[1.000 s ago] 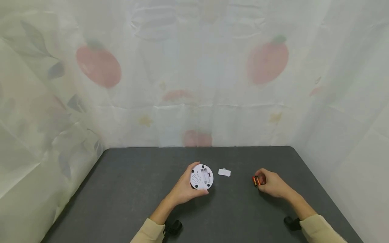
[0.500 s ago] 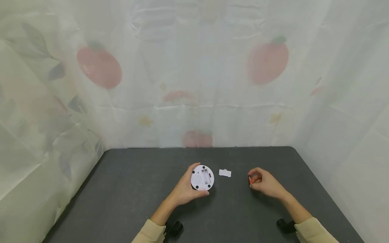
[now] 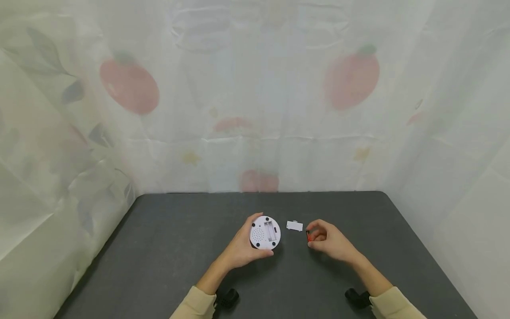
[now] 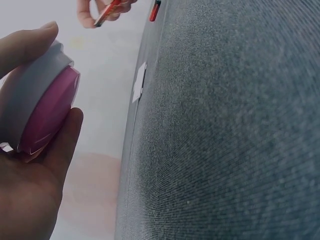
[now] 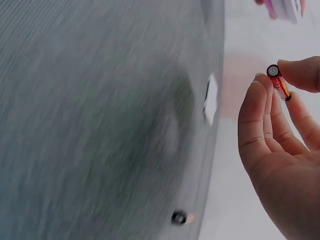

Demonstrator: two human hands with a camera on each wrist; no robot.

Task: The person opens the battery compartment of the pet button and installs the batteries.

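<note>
You have the round device (image 3: pixel 264 232) gripped in your left hand (image 3: pixel 243 248), just above the bench (image 3: pixel 167 248) near its middle. Directly to its right, the small cover (image 3: pixel 294 226) lies flat on the bench. Just right of the cover, your right hand (image 3: pixel 330 241) pinches 1 battery (image 3: pixel 308 235) in its fingers (image 5: pixel 260 107), clear of the surface. Another battery (image 4: pixel 155 10) lies on the bench farther right. The curtain (image 3: pixel 255 97) hangs behind the bench's far edge.
</note>
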